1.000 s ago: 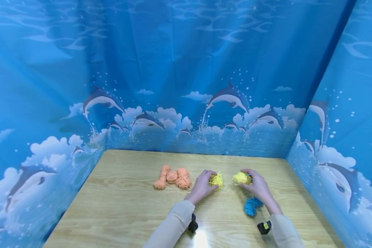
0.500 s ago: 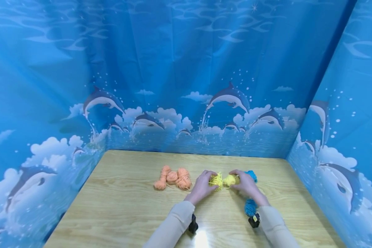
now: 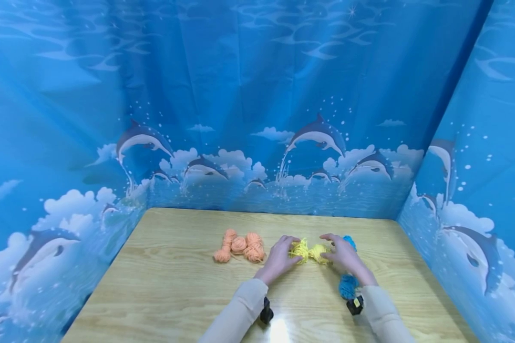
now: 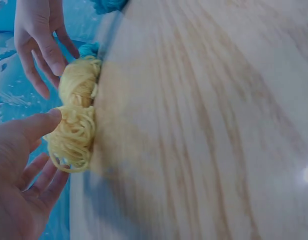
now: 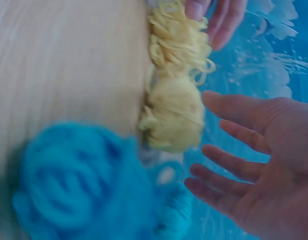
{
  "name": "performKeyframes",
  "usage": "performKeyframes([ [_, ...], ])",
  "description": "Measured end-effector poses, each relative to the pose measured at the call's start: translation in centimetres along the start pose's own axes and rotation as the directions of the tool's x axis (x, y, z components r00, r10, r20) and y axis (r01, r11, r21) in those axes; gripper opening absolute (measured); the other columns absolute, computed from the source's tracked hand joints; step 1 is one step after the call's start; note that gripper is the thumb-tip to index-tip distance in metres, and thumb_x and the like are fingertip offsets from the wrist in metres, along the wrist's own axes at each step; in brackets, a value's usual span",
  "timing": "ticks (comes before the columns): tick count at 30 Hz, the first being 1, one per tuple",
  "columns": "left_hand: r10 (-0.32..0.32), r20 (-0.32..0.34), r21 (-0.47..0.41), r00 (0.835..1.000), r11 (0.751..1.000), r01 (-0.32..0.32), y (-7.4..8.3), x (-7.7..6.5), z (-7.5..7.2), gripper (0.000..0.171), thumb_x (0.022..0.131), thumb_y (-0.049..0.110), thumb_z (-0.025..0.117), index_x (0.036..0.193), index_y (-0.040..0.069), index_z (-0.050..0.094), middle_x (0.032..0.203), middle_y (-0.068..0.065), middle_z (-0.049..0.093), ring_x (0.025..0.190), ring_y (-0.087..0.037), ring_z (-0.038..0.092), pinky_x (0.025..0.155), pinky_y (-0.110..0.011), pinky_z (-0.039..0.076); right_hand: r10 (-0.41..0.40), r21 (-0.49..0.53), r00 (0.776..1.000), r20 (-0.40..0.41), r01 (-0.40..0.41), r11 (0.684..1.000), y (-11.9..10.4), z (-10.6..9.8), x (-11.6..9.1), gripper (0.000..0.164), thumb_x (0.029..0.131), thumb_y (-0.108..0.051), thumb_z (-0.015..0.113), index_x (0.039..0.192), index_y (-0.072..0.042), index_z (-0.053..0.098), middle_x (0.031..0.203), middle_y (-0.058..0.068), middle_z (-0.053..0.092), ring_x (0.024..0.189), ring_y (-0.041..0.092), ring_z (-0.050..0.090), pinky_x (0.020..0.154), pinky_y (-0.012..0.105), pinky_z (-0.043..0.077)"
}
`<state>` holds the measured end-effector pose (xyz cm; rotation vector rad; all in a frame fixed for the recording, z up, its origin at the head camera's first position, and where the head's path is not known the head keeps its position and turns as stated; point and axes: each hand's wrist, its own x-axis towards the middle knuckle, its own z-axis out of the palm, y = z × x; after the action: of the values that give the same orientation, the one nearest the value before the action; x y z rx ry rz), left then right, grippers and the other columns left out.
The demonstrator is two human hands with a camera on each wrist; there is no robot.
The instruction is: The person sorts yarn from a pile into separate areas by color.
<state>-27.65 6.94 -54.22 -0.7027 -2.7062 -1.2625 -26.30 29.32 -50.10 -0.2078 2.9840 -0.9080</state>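
My left hand [image 3: 278, 259] holds a loose, loopy bundle of yellow yarn [image 3: 300, 249] between thumb and fingers; the left wrist view shows its thumb on the yarn [image 4: 71, 137]. Right against that bundle sits a more tightly wound yellow yarn ball [image 3: 318, 253]. Around this ball my right hand [image 3: 347, 257] is spread, and the right wrist view shows its fingers extended beside the ball [image 5: 175, 112], gripping nothing. Blue yarn [image 3: 348, 286] lies below the right wrist, and another blue piece [image 3: 350, 241] is partly hidden behind the right hand.
Several orange yarn bundles [image 3: 238, 245] lie grouped left of my left hand on the wooden table [image 3: 176, 286]. A blue dolphin-print curtain [image 3: 240, 119] surrounds the table's back and sides.
My right hand has brought the wound yellow ball leftward against the loose bundle, then spread its fingers and let go of it. The left hand has stayed in place.
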Motion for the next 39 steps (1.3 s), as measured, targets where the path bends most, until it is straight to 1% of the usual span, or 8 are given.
performKeyframes([
  [5,0.010,0.001,-0.018,1.000,1.000,-0.010,0.2,-0.3,-0.5,0.054,0.088,0.020,0.081,0.137,0.012,0.060,0.134,-0.007,0.061,0.114,-0.027,0.064,0.092,-0.033,0.057,-0.030,0.014,0.998,-0.060,0.031,0.999,0.6,-1.7,-0.7,0.051,0.097,-0.015,0.069,0.143,0.000,0.052,0.143,0.028,0.052,0.125,0.050,0.053,0.097,0.062,0.049],
  [13,0.064,-0.028,0.002,0.998,0.998,-0.064,0.8,-0.4,-0.8,0.052,0.088,0.023,0.080,0.136,0.013,0.061,0.133,-0.005,0.063,0.116,-0.024,0.063,0.092,-0.031,0.056,-0.020,0.086,0.992,-0.126,0.032,0.996,2.6,-3.5,-1.5,0.056,0.098,-0.014,0.067,0.148,0.001,0.045,0.147,0.029,0.047,0.128,0.051,0.049,0.099,0.062,0.048],
  [16,0.092,-0.034,-0.027,0.995,0.995,-0.093,1.4,-0.4,-0.8,0.052,0.089,0.022,0.080,0.136,0.012,0.061,0.133,-0.005,0.064,0.117,-0.024,0.062,0.093,-0.030,0.055,-0.012,0.117,0.991,-0.134,0.028,0.993,3.4,-4.1,-1.7,0.057,0.099,-0.011,0.066,0.149,0.003,0.042,0.149,0.031,0.043,0.130,0.053,0.045,0.102,0.064,0.045],
  [21,0.135,-0.038,-0.089,0.990,0.986,-0.138,2.7,-0.2,-0.6,0.051,0.089,0.018,0.079,0.136,0.010,0.061,0.133,-0.006,0.064,0.117,-0.027,0.062,0.094,-0.031,0.056,-0.004,0.113,0.990,-0.139,0.020,0.993,4.6,-4.6,-2.0,0.058,0.099,-0.012,0.065,0.150,0.004,0.041,0.149,0.033,0.042,0.131,0.055,0.043,0.103,0.066,0.043],
  [25,0.142,-0.026,-0.111,0.989,0.983,-0.144,3.9,-0.1,0.1,0.050,0.089,0.019,0.079,0.136,0.013,0.062,0.132,-0.004,0.064,0.117,-0.025,0.062,0.093,-0.030,0.056,0.003,0.102,0.990,-0.140,0.012,0.995,5.7,-4.8,-2.1,0.058,0.099,-0.013,0.066,0.149,0.005,0.042,0.147,0.034,0.043,0.130,0.055,0.043,0.102,0.066,0.043],
  [29,0.149,0.018,-0.122,0.989,0.982,-0.146,5.3,-0.2,1.0,0.049,0.091,0.023,0.078,0.136,0.015,0.061,0.133,-0.002,0.064,0.117,-0.021,0.063,0.093,-0.029,0.056,0.000,0.096,0.989,-0.149,0.015,0.995,6.5,-4.9,-2.3,0.057,0.099,-0.012,0.066,0.148,0.006,0.043,0.146,0.035,0.045,0.129,0.056,0.045,0.101,0.066,0.044],
  [35,0.181,0.109,-0.084,0.977,0.981,-0.173,7.0,-0.4,3.0,0.053,0.091,0.033,0.077,0.139,0.017,0.060,0.135,0.003,0.063,0.116,-0.015,0.063,0.092,-0.019,0.052,-0.026,0.063,0.990,-0.137,0.035,0.997,7.4,-5.0,-2.0,0.056,0.098,-0.011,0.067,0.146,0.007,0.045,0.143,0.036,0.046,0.127,0.057,0.046,0.099,0.067,0.044],
  [39,0.163,0.183,-0.094,0.970,0.985,-0.147,7.7,-0.6,4.4,0.055,0.091,0.033,0.077,0.140,0.018,0.059,0.137,0.006,0.062,0.119,-0.015,0.063,0.093,-0.021,0.052,-0.065,0.032,0.992,-0.109,0.069,0.997,7.7,-4.9,-1.2,0.056,0.096,-0.011,0.069,0.144,0.007,0.047,0.143,0.035,0.048,0.126,0.057,0.047,0.098,0.068,0.044],
])
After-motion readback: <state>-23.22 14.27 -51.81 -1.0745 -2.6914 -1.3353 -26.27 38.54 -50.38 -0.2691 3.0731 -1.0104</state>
